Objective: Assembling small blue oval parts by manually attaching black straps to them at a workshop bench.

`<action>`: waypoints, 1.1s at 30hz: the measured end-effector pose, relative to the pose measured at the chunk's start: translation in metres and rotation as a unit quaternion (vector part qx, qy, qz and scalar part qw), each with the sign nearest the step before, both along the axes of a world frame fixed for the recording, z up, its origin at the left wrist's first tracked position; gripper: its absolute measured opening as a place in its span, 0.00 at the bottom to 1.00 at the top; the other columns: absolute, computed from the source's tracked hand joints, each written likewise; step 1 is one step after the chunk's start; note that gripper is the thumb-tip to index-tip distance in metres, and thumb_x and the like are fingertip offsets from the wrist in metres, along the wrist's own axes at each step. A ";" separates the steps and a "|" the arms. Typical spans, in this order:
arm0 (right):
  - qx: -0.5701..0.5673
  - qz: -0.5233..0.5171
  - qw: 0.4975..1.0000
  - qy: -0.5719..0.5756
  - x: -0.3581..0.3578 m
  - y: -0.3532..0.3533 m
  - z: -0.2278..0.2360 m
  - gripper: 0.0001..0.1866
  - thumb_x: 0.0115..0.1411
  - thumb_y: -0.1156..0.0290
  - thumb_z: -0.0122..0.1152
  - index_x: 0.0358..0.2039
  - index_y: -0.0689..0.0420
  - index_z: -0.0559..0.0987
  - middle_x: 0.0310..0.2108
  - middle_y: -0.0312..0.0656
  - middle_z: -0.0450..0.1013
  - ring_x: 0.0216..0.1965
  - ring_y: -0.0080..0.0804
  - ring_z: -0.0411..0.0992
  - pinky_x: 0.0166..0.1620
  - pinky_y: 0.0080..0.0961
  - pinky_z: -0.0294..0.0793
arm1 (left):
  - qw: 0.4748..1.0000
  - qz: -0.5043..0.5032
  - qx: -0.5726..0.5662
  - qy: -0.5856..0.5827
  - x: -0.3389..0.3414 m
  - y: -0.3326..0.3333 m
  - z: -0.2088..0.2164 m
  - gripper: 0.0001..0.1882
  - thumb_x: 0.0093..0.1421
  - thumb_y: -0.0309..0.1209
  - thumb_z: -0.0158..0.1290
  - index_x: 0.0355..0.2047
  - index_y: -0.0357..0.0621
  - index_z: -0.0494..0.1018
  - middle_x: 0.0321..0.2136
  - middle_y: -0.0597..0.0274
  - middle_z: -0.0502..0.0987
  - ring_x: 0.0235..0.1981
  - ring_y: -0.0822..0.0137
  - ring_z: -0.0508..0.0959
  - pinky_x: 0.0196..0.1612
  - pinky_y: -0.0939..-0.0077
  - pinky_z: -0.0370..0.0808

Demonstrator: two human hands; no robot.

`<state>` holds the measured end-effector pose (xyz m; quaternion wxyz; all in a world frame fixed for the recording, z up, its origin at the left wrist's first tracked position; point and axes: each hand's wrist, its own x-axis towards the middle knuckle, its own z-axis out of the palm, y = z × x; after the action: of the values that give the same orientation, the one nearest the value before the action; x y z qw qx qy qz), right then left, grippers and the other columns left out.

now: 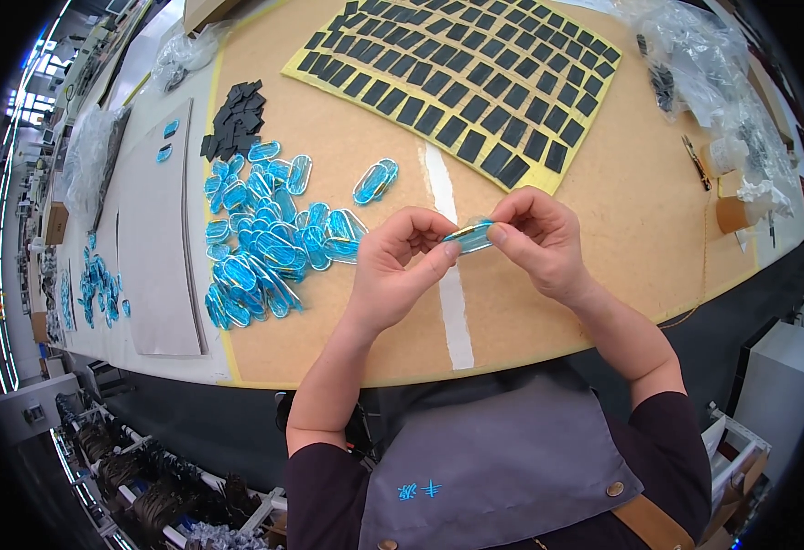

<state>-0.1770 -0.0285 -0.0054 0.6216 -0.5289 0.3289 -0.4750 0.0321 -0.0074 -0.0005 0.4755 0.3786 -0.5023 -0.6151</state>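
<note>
Between my two hands is a small oval blue piece (471, 238) with a pale rim and a yellowish edge along its top. My left hand (405, 255) pinches its left end between thumb and finger. At its right end, my right hand (539, 240) pinches it the same way. The piece is held just above the tan tabletop. Left of my hands lies a large pile of similar blue oval pieces (269, 240). A small separate stack of blue ovals (375, 181) rests just beyond my left hand.
A yellow board (562, 181) bearing rows of black rectangles lies beyond my hands. Black pieces (237, 119) are heaped at the far left. A grey sheet (156, 266) lies further left. Clear plastic bags (704, 64), tweezers (696, 162) and an amber container (733, 215) stand at right.
</note>
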 end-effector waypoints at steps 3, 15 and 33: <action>0.009 -0.001 1.000 0.001 0.000 0.000 0.000 0.04 0.59 0.77 0.61 0.35 0.60 0.75 0.30 0.30 0.73 0.28 0.10 0.66 0.32 0.10 0.66 | 1.000 -0.011 0.001 -0.021 0.002 0.000 -0.001 0.10 0.60 0.20 0.55 0.42 0.33 0.70 0.34 0.60 0.77 0.34 0.73 0.78 0.39 0.81 0.76; 0.135 0.041 0.990 -0.013 0.001 -0.008 0.003 0.08 0.63 0.68 0.60 0.38 0.58 0.77 0.31 0.31 0.74 0.28 0.12 0.69 0.32 0.11 0.68 | 0.985 -0.042 0.127 0.107 -0.003 -0.002 -0.005 0.09 0.63 0.27 0.54 0.41 0.36 0.70 0.35 0.58 0.78 0.34 0.69 0.80 0.39 0.77 0.77; 0.143 0.090 0.986 0.018 -0.002 -0.008 0.007 0.06 0.60 0.69 0.61 0.35 0.57 0.77 0.30 0.29 0.73 0.29 0.12 0.68 0.33 0.12 0.68 | 0.950 -0.053 0.160 0.263 -0.004 -0.004 -0.013 0.13 0.69 0.37 0.45 0.45 0.40 0.69 0.39 0.56 0.78 0.38 0.63 0.80 0.42 0.68 0.77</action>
<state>-0.1794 -0.0363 0.0020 0.7248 -0.4707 0.3558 -0.3558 0.0278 -0.0115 -0.0132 0.4910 0.2474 -0.2736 -0.7892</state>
